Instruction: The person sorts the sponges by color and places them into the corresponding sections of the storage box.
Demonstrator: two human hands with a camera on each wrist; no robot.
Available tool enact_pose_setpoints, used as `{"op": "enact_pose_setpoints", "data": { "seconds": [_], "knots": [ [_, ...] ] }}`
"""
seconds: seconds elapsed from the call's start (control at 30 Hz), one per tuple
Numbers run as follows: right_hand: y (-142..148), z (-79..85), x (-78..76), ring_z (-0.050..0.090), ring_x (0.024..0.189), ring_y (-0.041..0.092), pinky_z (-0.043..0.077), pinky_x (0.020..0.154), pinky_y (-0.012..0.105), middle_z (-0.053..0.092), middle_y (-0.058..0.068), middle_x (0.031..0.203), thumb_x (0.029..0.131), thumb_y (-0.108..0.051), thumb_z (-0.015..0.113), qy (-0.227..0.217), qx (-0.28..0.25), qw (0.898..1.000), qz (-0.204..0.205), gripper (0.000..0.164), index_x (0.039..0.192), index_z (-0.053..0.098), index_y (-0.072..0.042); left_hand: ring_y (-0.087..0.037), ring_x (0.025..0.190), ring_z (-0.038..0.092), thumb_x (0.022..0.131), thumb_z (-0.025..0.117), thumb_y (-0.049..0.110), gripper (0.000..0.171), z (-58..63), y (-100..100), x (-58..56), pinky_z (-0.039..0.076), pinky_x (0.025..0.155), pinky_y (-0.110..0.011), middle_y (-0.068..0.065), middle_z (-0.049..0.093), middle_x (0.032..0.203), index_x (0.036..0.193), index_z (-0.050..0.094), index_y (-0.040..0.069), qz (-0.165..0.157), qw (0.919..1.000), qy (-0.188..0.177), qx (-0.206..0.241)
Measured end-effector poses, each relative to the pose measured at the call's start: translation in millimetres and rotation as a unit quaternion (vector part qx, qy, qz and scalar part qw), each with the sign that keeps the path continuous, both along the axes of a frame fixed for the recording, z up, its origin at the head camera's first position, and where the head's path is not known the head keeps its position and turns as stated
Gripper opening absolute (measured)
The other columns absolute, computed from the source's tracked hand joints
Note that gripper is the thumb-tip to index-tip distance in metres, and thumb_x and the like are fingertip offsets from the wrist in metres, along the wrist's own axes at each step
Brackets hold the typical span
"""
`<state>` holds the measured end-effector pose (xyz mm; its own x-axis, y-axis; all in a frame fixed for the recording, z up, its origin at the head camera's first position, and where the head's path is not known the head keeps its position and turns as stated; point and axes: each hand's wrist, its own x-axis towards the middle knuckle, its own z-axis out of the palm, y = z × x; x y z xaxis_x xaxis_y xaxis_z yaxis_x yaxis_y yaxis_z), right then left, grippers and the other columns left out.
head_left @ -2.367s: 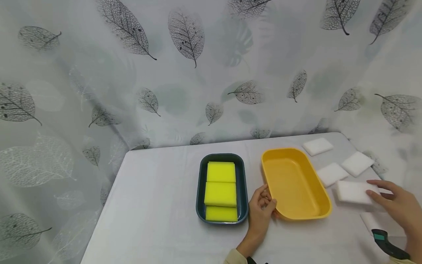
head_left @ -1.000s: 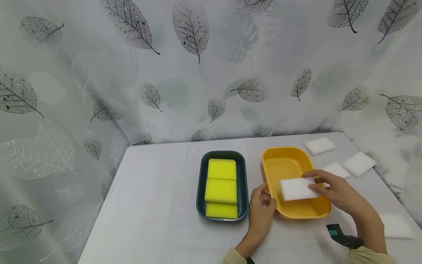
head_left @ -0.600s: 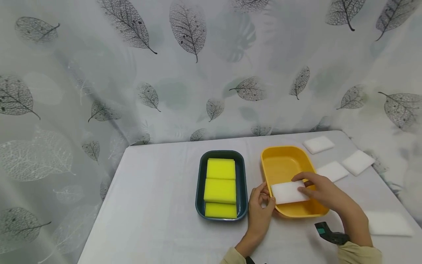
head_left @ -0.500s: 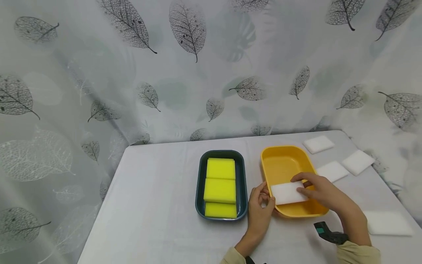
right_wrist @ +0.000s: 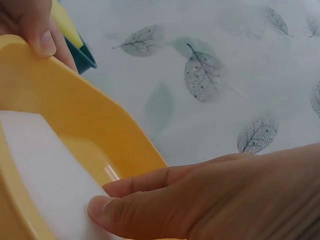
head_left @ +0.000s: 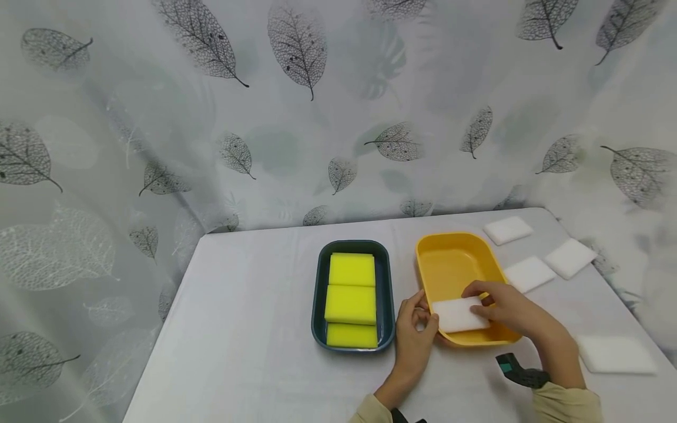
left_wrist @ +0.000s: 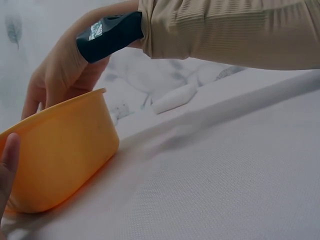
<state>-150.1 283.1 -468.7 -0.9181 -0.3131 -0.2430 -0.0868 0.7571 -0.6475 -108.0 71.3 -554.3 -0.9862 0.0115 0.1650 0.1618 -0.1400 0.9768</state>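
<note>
My right hand (head_left: 505,308) pinches a white sponge (head_left: 456,315) between thumb and fingers, inside the yellow tray (head_left: 449,267). The sponge lies across the tray's near half, its left end close to the left wall. In the right wrist view, the thumb (right_wrist: 102,210) presses on the sponge's edge. My left hand (head_left: 414,341) grips the tray's left rim near the front corner, thumb at the rim and fingers curled at the outer side. The left wrist view shows the tray's wall (left_wrist: 75,150) with the right hand (left_wrist: 70,70) reaching over it.
Left of the yellow tray stands a dark teal tray (head_left: 315,305) with yellow sponges (head_left: 350,304) in it. Several more white sponges, among them a near one (head_left: 616,355) and a far one (head_left: 508,230), lie on the white tabletop (head_left: 227,317) to the right. A leaf-print curtain (head_left: 296,135) hangs behind.
My right hand has carried the white sponge left from the table's right side and lowered it into the yellow tray. The left hand has kept its grip on the rim.
</note>
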Motion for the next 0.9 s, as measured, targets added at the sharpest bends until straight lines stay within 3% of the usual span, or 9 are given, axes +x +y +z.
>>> {"op": "enact_pose_setpoints", "data": {
  "seconds": [0.33, 0.6, 0.9],
  "knots": [
    [-7, 0.0, 0.0, 0.064, 0.100, 0.032, 0.058, 0.093, 0.058, 0.071, 0.016, 0.114, 0.093, -0.009, 0.074, -0.019, 0.033, 0.999, -0.021, 0.025, 0.116, 0.067, -0.003, 0.001, 0.086, 0.060, 0.095, 0.067, 0.002, 0.051, -0.3, 0, -0.3, 0.053, 0.075, -0.010, -0.011, 0.056, 0.115, 0.145, 0.056, 0.003, -0.003, 0.9999, -0.009, 0.003],
    [-10, 1.1, 0.5, 0.057, 0.090, 0.026, 0.058, 0.083, 0.046, 0.069, 0.008, 0.099, 0.090, -0.005, 0.077, -0.009, 0.064, 0.998, -0.021, 0.020, 0.108, 0.067, -0.006, 0.001, 0.087, 0.060, 0.095, 0.068, 0.003, 0.051, 0.0, 0, -0.1, 0.053, 0.080, -0.011, -0.009, 0.057, 0.115, 0.145, 0.057, 0.004, -0.003, 0.9999, -0.016, -0.002],
    [-11, -0.1, 1.6, 0.059, 0.087, 0.024, 0.059, 0.081, 0.045, 0.069, 0.008, 0.095, 0.090, -0.001, 0.074, -0.010, 0.068, 0.998, -0.018, 0.013, 0.102, 0.070, -0.004, 0.002, 0.086, 0.060, 0.094, 0.067, 0.001, 0.051, -2.2, 0, -0.6, 0.053, 0.070, -0.010, -0.014, 0.057, 0.114, 0.144, 0.057, 0.001, -0.001, 1.0000, -0.003, 0.004]
  ]
}}
